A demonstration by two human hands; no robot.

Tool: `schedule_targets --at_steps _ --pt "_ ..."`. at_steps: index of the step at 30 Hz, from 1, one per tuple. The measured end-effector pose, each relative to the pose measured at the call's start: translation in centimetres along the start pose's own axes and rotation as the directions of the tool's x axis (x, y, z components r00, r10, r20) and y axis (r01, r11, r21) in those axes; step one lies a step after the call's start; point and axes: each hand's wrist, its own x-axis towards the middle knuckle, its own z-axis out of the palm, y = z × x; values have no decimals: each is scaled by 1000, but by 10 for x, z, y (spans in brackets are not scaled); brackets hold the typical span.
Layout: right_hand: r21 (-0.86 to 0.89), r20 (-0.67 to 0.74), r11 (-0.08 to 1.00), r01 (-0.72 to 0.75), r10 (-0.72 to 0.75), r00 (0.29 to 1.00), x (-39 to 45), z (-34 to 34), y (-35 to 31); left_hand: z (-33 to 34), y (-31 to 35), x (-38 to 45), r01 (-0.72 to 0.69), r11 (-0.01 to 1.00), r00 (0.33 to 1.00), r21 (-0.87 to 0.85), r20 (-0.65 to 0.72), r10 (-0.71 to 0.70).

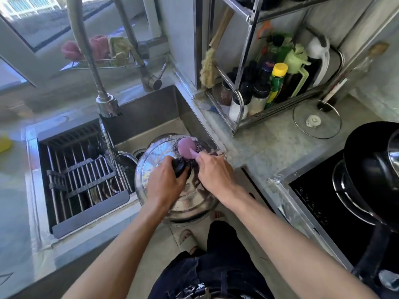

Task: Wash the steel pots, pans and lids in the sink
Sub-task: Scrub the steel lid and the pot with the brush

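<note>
Scrubbing step: left hand (166, 182) grips the steel lid's (151, 169) black knob (180, 167) over the sink (151, 117); right hand (212, 169) pinches the pink-handled scourer (186, 145). Next, probably, work it around the rim.

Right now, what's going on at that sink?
A person is washing up. The left hand grips the black knob of a large steel lid, holding it tilted over the sink. The right hand holds the handle of a pink-backed steel-wool scrubber, which is pressed against the lid's far edge. More steel pieces lie under the drying rack on the left, and a glass lid lies on the counter.
</note>
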Motion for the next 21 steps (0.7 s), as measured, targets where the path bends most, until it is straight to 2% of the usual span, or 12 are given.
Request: schedule_targets --at_steps 3,6,8,10,11,12,14,15,16,18,19,21 --pt "-71 104 997 0 7 995 27 -10 10 4 -1 -2 11 999 1000 -30 -19 -11" --pt "-87 79 976 -197 204 976 58 -25 25 7 -3 -2 19 1000 1000 -19 -22 -19" --pt "-117 88 983 -142 153 984 52 -25 23 7 -3 -4 7 1000 1000 -27 -22 -7" --pt "-118 225 993 24 3 974 37 -23 12 7 -3 -5 5 999 1000 -38 -30 -6" --pt "-120 265 991 63 -29 964 36 -23 11 6 -2 -4 10 999 999 -40 -33 -12" --pt "-124 268 991 41 -7 963 41 -25 14 7 -3 -4 14 999 999 -36 -29 -15" --pt "-155 176 984 -88 115 978 54 -29 23 7 -3 -4 16 999 1000 -34 -21 -17" --pt "-172 137 981 -95 119 983 55 -29 23 6 -2 -4 17 999 1000 -32 -23 -18" --pt "-170 159 984 -57 84 984 52 -27 18 6 -2 -4 15 999 1000 -33 -20 -16" --pt "-144 294 987 71 -26 956 41 -23 6 7 -2 -4 7 999 1000 -40 -17 -8" --pt "-144 314 987 76 -27 949 41 -23 4 6 -2 -3 8 999 1000 -38 -18 -8" --pt "-116 229 990 -74 100 968 51 -29 15 6 -2 -3 11 1000 1000 -24 -11 -11"
